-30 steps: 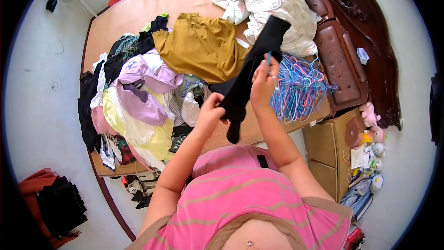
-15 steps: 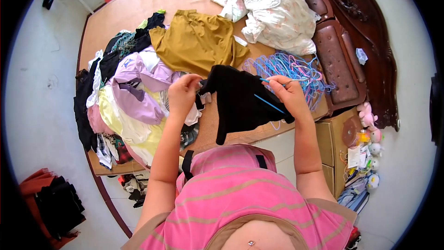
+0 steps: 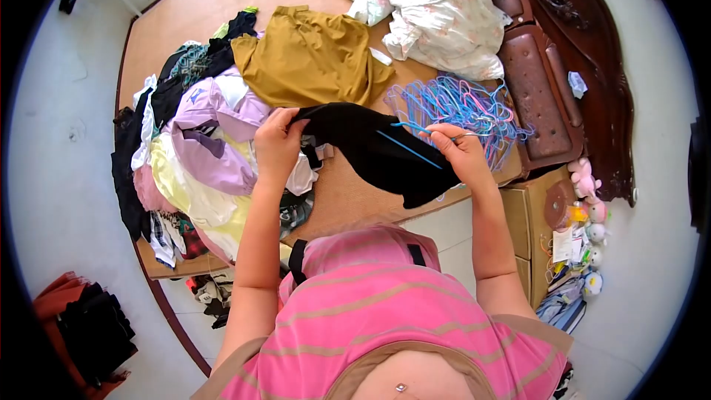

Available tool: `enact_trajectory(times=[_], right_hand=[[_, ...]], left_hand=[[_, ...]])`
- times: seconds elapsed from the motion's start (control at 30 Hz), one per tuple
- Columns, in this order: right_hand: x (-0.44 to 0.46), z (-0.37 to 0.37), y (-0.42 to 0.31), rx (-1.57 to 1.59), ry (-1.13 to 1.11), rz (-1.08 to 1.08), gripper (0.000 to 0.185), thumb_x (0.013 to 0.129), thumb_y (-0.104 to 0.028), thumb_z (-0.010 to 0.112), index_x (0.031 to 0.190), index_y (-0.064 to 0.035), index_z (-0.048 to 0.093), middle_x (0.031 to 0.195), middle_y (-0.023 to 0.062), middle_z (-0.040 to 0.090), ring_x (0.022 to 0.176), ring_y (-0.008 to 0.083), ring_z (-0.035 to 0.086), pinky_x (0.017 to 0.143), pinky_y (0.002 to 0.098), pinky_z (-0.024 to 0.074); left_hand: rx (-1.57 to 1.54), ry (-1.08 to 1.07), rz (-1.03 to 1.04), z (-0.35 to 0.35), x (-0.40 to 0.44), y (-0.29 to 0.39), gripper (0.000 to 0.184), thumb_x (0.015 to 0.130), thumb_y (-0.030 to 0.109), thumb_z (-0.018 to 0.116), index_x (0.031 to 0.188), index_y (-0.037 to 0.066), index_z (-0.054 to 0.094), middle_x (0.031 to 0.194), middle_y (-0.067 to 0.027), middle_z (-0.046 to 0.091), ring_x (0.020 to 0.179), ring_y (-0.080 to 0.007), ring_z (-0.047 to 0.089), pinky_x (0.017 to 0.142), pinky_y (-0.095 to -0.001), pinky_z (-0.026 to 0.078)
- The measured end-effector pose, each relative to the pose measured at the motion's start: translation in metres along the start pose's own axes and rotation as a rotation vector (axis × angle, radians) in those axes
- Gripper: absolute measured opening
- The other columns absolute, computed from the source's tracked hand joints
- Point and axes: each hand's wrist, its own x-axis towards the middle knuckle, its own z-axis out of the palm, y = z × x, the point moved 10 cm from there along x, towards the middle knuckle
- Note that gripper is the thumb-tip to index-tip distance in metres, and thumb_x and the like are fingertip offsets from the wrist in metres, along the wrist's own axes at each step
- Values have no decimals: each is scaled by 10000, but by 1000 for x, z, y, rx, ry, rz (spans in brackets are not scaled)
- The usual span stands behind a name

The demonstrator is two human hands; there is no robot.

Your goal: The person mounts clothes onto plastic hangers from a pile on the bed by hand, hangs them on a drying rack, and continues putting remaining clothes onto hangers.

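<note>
A black garment (image 3: 363,144) hangs stretched between my two hands, over the near edge of the bed. My left hand (image 3: 278,141) pinches its upper left end. At its right side my right hand (image 3: 461,152) is closed round a blue hanger (image 3: 415,150), whose lower bar shows across the black cloth. The heap of blue, pink and purple hangers (image 3: 463,115) lies just behind my right hand. Left of my left hand is a pile of mixed clothes (image 3: 215,133), with lilac and pale yellow pieces on top.
A mustard garment (image 3: 311,55) and white patterned clothing (image 3: 444,18) lie farther back on the bed (image 3: 200,15). The carved headboard (image 3: 592,67) stands at the right, above a wooden cabinet (image 3: 544,215) by small plush toys. Dark clothes (image 3: 96,330) are at the lower left.
The black garment has swung from a steep slant to a sideways spread. My left hand moved left, let go, then took its upper left end. My right hand moved right and down with the hanger.
</note>
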Motion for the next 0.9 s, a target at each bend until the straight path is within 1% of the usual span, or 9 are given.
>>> enact_trajectory(times=[0.1,0.17,0.2,0.3,0.33,0.43,0.63,0.77,0.9], right_hand=[[-1,9,-3,43,-1,68,214,929,-151,578,1030,21,656,891,17,671,808,55,564,722,208,456],[3,12,-3,72,50,66,222,930,-157,577,1031,25,655,909,26,675,830,65,572,743,212,459],[7,12,-3,52,73,28,233,941,-182,562,1034,12,652,797,-13,634,697,37,541,622,185,435],[9,18,9,208,83,143,236,953,-207,544,1027,-8,648,679,-65,528,552,-6,423,481,160,329],[11,25,8,298,93,153,230,959,-226,532,1046,-29,612,625,-101,384,480,-17,281,420,158,203],[16,40,4,541,34,139,223,959,-226,528,1072,-37,565,618,-100,348,476,-10,267,416,156,198],[22,35,6,609,164,106,220,970,-188,484,1150,-63,472,614,-81,348,468,-7,270,396,165,189],[29,20,25,418,416,9,204,973,-204,472,1134,-79,458,629,-67,384,471,-2,302,392,170,219],[33,38,49,663,403,96,168,965,-174,480,1119,-108,461,596,-69,327,441,13,261,379,177,193]], left_hand=[[2,-61,49,14,-5,15,161,778,20,676,924,-13,617,766,-95,583,627,-180,593,581,-265,458],[-18,248,11,-5,-13,29,190,772,43,702,930,16,598,790,-80,555,620,-171,573,560,-267,451],[11,239,17,0,-19,30,199,771,56,715,913,40,577,789,-68,534,618,-163,561,540,-275,450],[-21,-41,218,50,-40,59,149,751,41,710,839,40,590,805,-90,555,598,-189,567,531,-289,455],[-171,-202,121,73,-49,64,133,745,36,705,845,53,619,827,-94,563,600,-219,581,545,-303,471],[-85,-499,223,122,-81,92,344,756,231,718,1057,132,582,962,-89,519,807,-284,590,635,-379,505],[-67,-422,306,125,-82,97,249,717,172,743,914,89,617,934,-105,513,781,-280,579,667,-379,492],[-101,-376,296,107,-89,111,187,709,159,737,809,72,606,885,-83,540,759,-246,587,625,-356,488],[-143,-433,457,109,-107,141,202,740,180,719,827,56,585,875,-57,596,743,-237,609,622,-327,494]])
